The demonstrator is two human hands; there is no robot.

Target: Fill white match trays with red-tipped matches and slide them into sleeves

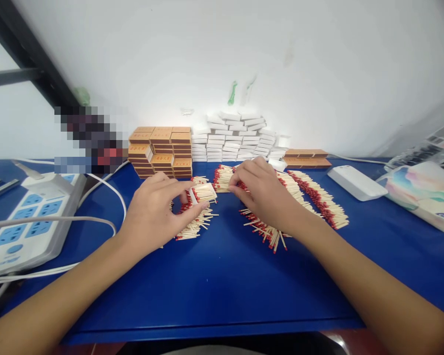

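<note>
My left hand (pixel 153 212) grips a small white matchbox tray (pixel 204 193) partly filled with matches, thumb and fingers closed around it. It hovers over a loose pile of red-tipped matches (pixel 192 228). My right hand (pixel 264 192) rests on a larger heap of matches (pixel 318 197), fingers curled and pinching some at its left end. Both hands work over a blue table (pixel 222 281).
Stacked orange-brown matchbox sleeves (pixel 161 150) and white inner trays (pixel 237 135) stand against the wall. More sleeves (pixel 306 159) lie to the right. A power strip (pixel 29 222) with cables sits left; a white box (pixel 356 182) and a tissue pack (pixel 422 193) lie right.
</note>
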